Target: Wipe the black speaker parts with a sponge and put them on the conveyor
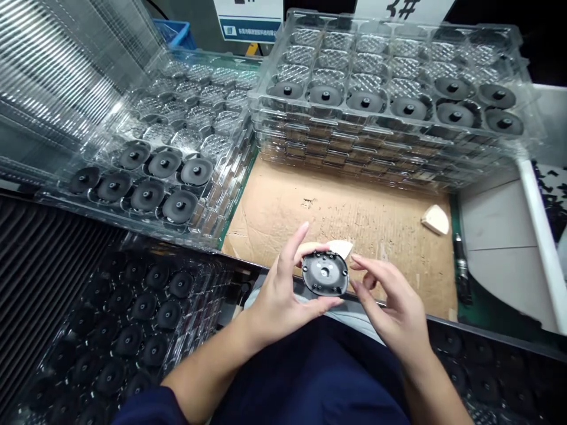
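The left hand (283,289) pinches the black cover (325,274) by opposite edges, its inside facing up; the right hand (392,301), fingers parted, is just beside the cover's right edge. Holding only the rim should keep the inside unmarked. Beyond the cover lie cardboard (274,203), then stacked clear trays (341,134).
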Tool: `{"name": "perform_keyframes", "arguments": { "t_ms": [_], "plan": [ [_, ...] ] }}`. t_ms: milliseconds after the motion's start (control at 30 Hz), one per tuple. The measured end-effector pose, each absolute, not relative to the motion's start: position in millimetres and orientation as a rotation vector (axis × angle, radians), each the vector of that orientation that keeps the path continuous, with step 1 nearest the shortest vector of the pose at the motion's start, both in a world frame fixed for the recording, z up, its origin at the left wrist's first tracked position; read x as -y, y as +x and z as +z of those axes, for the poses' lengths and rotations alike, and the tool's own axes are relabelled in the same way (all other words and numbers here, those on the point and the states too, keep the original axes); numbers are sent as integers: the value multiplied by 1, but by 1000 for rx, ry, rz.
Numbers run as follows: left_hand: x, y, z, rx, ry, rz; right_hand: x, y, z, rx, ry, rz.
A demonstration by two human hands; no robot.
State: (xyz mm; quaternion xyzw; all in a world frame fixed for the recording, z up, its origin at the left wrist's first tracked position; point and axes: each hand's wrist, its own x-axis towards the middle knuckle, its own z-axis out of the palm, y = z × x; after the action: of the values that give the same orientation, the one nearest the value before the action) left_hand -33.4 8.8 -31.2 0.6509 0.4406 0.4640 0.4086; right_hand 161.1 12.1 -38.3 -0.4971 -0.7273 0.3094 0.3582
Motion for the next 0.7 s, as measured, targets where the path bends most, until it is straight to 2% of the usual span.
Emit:
{"name": "perform_keyframes", "arguments": {
  "t_ms": [167, 300, 433, 600, 700],
  "plan": [
    [3, -41, -23, -1189, 1603, 1112, -18, 157, -21, 2272, -1035, 528],
    [18, -48, -19, -1207, 1272, 906, -11, 142, -21, 2201, -947, 560],
    [52, -64, -31, -1349, 1093, 885, 7, 120, -35, 2212, -936, 606],
    [128, -118, -50, -1897, 949, 756, 13, 108, -74, 2470, -760, 934],
    [190, -176, -53, -2377, 765, 603, 3, 110, -103, 2621, -768, 936]
  ]
}}
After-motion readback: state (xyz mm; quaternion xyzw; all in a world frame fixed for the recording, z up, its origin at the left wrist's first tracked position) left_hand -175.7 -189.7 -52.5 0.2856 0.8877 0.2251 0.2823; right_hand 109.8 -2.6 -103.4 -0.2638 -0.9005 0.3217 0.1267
